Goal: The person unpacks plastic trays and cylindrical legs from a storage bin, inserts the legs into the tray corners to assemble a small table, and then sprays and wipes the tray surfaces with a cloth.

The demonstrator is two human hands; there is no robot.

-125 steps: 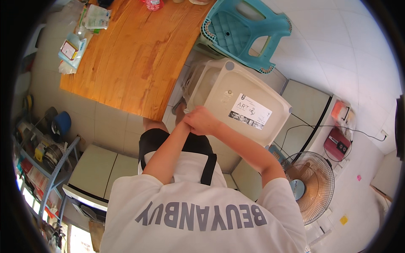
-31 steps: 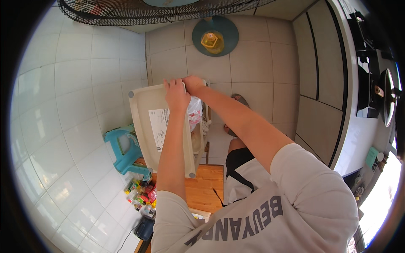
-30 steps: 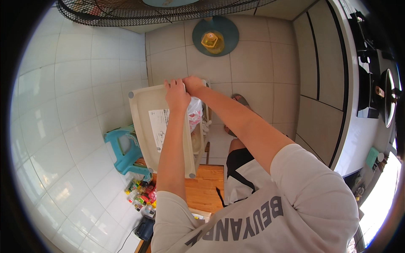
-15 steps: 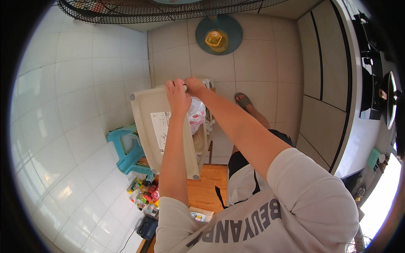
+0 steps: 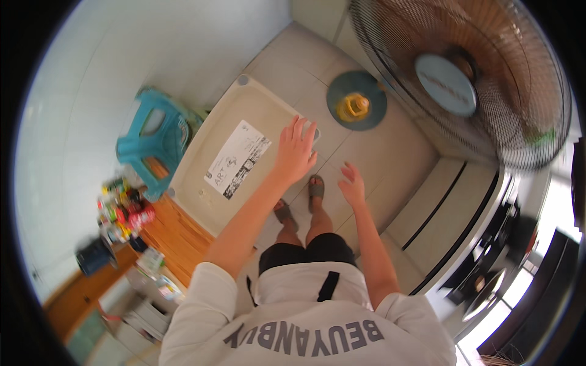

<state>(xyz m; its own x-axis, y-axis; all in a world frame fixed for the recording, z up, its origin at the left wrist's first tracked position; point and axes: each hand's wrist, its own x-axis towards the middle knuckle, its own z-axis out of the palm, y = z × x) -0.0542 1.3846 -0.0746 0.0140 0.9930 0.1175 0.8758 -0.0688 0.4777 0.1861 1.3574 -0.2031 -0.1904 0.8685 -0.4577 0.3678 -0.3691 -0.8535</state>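
since the left hand (image 5: 297,146) is out over the right-hand corner of the beige tray top (image 5: 221,139), it's the nearer one; from there the tray spreads to pic left & lower left. long axis runs upper right to lower left, so that hand's at the upper-right short end. left grip: fingers fanned, nothing clamped; can't tell if it touches or just hovers. right hand (image 5: 352,185) hangs over the floor (image 5: 390,158), clear of the tray, fingers loosely parted, nothing held. tray's btwn the teal stool (image 5: 137,146) & the person's legs (image 5: 318,226), lower end right by the wooden tabletop (image 5: 177,235). vs approx half a sec ago: hands were close together at the tray's corner, now apart; view's swung, so the fan (image 5: 448,85) fills upper right & the plastic bag under the tray no longer shows.
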